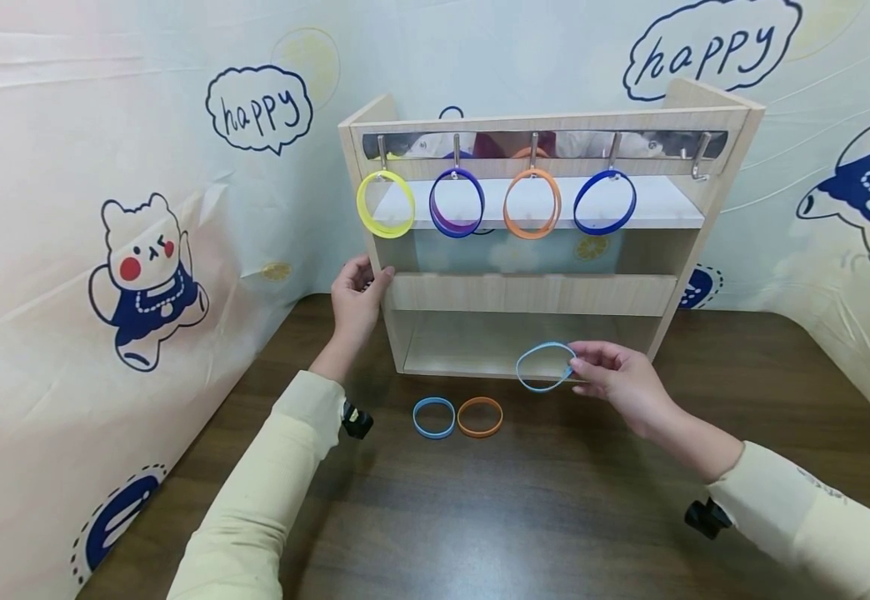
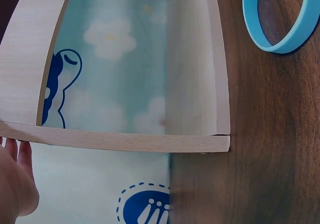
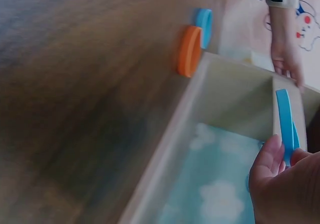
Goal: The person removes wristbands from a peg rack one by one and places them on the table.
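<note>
My right hand (image 1: 622,385) pinches a light blue silicone wristband (image 1: 546,344) between thumb and fingers, in front of the wooden shelf's bottom opening. In the right wrist view that wristband (image 3: 285,114) is seen nearly edge-on. My left hand (image 1: 356,304) holds the left side panel of the shelf (image 1: 532,293), thumb at its front edge and fingertips against its outer face. On the table before the shelf lie another light blue wristband (image 1: 433,435) and an orange wristband (image 1: 480,434), side by side.
Metal hooks on the shelf's top rail carry a yellow wristband (image 1: 386,233), purple and blue wristbands (image 1: 456,232), orange wristbands (image 1: 531,233) and a dark blue wristband (image 1: 604,230). The rightmost hook (image 1: 701,157) is bare. A patterned cloth (image 1: 255,217) hangs behind the brown table (image 1: 480,517).
</note>
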Tool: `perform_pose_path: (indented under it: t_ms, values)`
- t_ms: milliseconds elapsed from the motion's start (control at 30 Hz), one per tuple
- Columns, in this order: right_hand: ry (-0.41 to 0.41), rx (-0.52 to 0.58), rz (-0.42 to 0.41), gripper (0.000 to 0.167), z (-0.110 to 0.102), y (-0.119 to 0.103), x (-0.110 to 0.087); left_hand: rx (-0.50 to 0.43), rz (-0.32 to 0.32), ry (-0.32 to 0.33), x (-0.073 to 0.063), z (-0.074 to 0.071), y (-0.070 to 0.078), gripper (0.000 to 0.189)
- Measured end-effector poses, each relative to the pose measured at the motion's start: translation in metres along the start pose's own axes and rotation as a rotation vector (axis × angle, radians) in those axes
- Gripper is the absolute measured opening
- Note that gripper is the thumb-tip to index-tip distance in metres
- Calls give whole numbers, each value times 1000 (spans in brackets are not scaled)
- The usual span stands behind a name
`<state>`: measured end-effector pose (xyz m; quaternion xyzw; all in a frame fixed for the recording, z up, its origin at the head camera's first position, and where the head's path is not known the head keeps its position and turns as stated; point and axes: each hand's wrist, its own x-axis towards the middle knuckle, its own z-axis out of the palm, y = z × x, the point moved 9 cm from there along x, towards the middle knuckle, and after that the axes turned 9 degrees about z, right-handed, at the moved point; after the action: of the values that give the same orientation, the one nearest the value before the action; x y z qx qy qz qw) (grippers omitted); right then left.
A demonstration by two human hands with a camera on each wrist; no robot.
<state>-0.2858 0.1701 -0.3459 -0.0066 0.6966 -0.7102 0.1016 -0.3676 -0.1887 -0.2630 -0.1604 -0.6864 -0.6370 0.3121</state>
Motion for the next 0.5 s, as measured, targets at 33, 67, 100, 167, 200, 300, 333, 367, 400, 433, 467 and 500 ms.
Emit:
perform_pose_path:
  t_ms: [33,67,100,167,200,300,333,367,400,433,467,500]
  values:
    - [-2,-9,8,30,0,4,1,2,-1,0,0,0,0,33]
    - [-3,-19,13,32,0,8,2,2,0,-5,0,0,0,34]
    - [-3,-32,19,34,-1,11,3,3,0,-8,0,0,0,35]
    - [-4,-52,31,37,-1,17,4,4,2,-12,1,1,0,36]
    - [-5,-58,37,38,-1,20,5,6,3,-14,1,1,0,36]
    - [-19,-71,60,41,-2,27,5,4,4,-14,0,1,0,35]
    - [-26,-74,66,43,-2,29,5,3,3,-12,0,1,0,34]
    - [-32,-74,72,44,-2,32,5,5,2,-11,0,0,-1,34]
    - [-39,-76,77,44,-2,34,5,3,0,-10,0,0,-1,34]
    - [-46,-80,80,44,-2,36,5,2,-2,-10,0,0,-1,34]
    - [-54,-81,83,44,-3,38,6,2,-3,-10,0,0,0,34]
    - [-61,-81,87,43,-3,41,7,3,-4,-9,0,0,-1,33]
